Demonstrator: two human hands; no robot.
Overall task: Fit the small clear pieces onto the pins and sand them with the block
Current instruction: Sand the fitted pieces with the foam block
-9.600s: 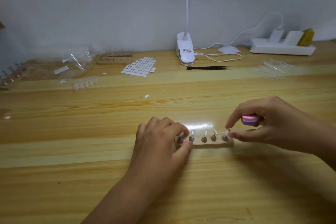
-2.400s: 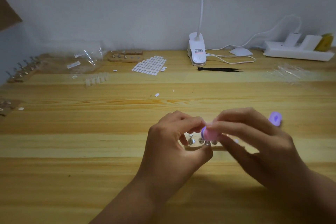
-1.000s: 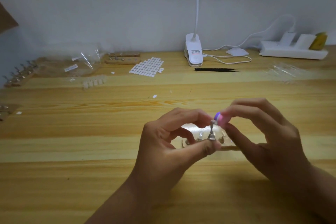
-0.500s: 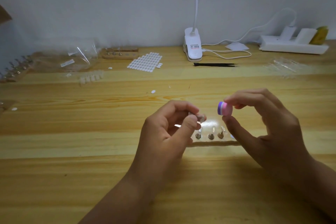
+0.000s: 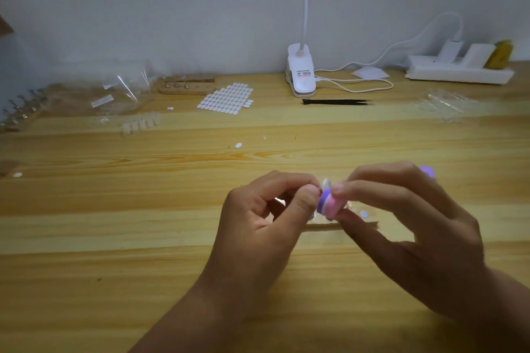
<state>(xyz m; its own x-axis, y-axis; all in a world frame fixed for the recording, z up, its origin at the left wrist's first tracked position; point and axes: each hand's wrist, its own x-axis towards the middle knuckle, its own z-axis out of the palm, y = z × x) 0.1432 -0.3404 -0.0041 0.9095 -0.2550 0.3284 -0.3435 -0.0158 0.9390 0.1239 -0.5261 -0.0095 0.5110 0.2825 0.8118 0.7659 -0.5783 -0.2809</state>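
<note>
- Head view, far left: a crumpled clear plastic bag point(image 5: 120, 92) and a short row of spare translucent tips point(image 5: 142, 125) are seen near the back of the table, well apart from the work.
- The left hand point(image 5: 266, 218) is curled into a tight pinch: a thin metal pin point(image 5: 319, 190) is gripped between thumb and forefinger, with the other fingers folded in.
- The small clear piece point(image 5: 326, 183) is carried on the pin's tip, between the two hands and touching the face of the block, above the pale wooden pin strip point(image 5: 338, 227) that lies on the table.
- The piece is judged light, thin, slick and easily cracked or flicked off, so it is best held by the pin's stem below it, never by the piece itself, and stroked lightly.
- The round pink-and-purple sanding block point(image 5: 329, 205) is pinched by the right hand point(image 5: 401, 226), forefinger above and thumb beneath, with the remaining fingers loosely spread.
- A second purple block point(image 5: 427, 172) is glimpsed just behind the right knuckles.
- Bare tabletop point(image 5: 143, 209) is left open to the left and front. The strip lies directly under the hands, so downward strokes could knock it. The table's near edge is not shown.
</note>
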